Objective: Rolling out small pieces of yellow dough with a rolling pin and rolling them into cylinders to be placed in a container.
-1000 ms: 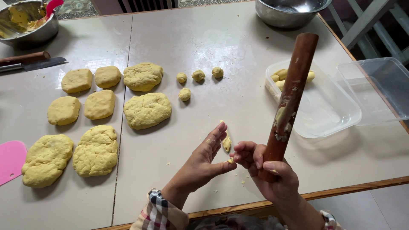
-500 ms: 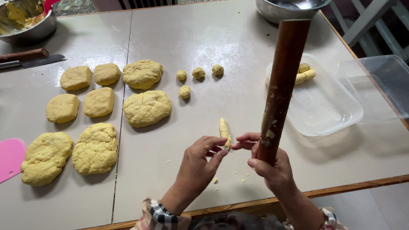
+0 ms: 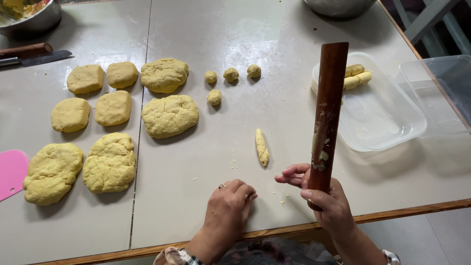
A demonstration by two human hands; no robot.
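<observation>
Right hand (image 3: 326,201), lower right of the frame: fingers wrapped around the bottom end of a brown wooden rolling pin (image 3: 327,113), which stands nearly upright off the table and carries smears of yellow dough along its lower half. The index finger sticks out to the left, clear of the pin.

Left hand (image 3: 229,206), lower centre: palm down on the grey table (image 3: 274,44), fingers curled under, holding nothing. A ring shows on one finger. It lies near the right hand but does not touch it.

A thin rolled strip of dough (image 3: 262,147) lies on the table just above the gap between the two hands, apart from both. A few crumbs lie around it.

Upper centre: four small dough balls (image 3: 231,74), three in a row and one below the leftmost.

Left half of the frame: eight flattened dough pieces (image 3: 169,115) in rough rows, the largest at lower left.

Right of the pin: a clear plastic tray (image 3: 387,127) holding a few rolled dough pieces (image 3: 357,76) at its upper end. A second clear container (image 3: 441,83) stands just beside it at the right edge.

Upper left corner: a metal bowl (image 3: 34,22) with dough inside; below it a knife (image 3: 29,55) with a wooden handle. Left edge: a pink scraper (image 3: 11,172). Top edge: another metal bowl (image 3: 338,7), partly cut off.
</observation>
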